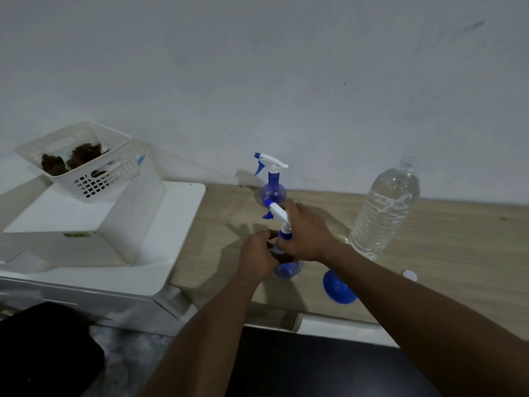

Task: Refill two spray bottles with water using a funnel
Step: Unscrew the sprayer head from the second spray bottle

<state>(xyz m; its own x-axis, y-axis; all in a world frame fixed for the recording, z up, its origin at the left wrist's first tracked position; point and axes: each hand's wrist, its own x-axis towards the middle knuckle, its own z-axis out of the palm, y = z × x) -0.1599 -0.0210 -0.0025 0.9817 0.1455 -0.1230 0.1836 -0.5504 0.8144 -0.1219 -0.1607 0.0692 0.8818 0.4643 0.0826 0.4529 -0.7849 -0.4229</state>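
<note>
Head view: I log near spray bottle (287,269) upright, long axis near vertical, nozzle (268,203) pointing left and away; left hand (259,253) grips it low, right hand (303,233) curls round it higher.

On the table (458,253) in front of me, the near spray bottle (287,269) stands between my left hand (257,253) and right hand (306,233), which both grip it, and the far spray bottle (273,179) stands just behind it by the wall. To the right the water bottle (383,213) stands upright, with the bottle cap (409,275) lying in front of it and the funnel (339,287) between cap and near spray bottle, partly under my right forearm. Left of the table is a cabinet (177,239) with a box (137,202) on it and a basket (86,167) tilted on top of the box.
</note>
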